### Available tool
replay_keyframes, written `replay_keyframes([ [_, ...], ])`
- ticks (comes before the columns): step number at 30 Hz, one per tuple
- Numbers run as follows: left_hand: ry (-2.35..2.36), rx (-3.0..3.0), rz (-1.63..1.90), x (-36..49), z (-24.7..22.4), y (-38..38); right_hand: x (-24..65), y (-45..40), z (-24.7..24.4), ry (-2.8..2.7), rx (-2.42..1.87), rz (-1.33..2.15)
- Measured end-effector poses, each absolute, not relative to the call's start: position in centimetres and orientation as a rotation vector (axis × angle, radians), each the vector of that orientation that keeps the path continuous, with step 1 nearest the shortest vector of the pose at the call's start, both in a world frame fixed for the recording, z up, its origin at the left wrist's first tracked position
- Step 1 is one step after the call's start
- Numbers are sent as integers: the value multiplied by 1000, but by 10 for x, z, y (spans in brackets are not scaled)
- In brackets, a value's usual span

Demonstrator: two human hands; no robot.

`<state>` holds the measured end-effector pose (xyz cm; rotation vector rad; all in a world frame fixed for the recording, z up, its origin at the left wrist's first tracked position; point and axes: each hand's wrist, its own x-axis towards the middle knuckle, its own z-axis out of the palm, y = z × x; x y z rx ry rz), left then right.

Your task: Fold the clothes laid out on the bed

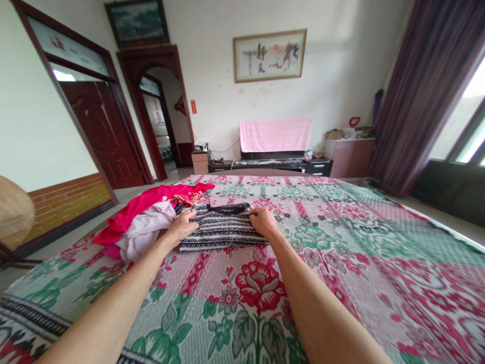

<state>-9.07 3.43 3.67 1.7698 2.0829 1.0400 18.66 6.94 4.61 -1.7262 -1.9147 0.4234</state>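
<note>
From here I'd take the striped sweater (225,231), likely soft and light, by its sides: right grip (264,222) pinching one, left grip (185,225) touching the other, closure unclear.

Domestic interior, by its furnishings a living room of a home. Diagnostic features: a low black cabinet (319,167) along the far wall, with a pink cloth (276,135) draped over a flat, dark-edged object; 2 framed pictures, 1 a landscape (137,23), 1 a brush-style panel (270,55); a panelled red-brown door (106,131); an arched doorway (179,86) leading to a further room; a purple curtain (420,96) beside a window (456,119); a floral cover (261,285) across the foreground.
</note>
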Motion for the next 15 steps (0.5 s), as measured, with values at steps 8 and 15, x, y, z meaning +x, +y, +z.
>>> replay_keyframes([
  [8, 1850, 1456, 1557, -85, 52, 31, 191, 66, 64, -1788, -1627, 350],
  [15, 1608, 1338, 1711, -80, 81, 16, 198, 64, 77, -1892, -1523, 497],
])
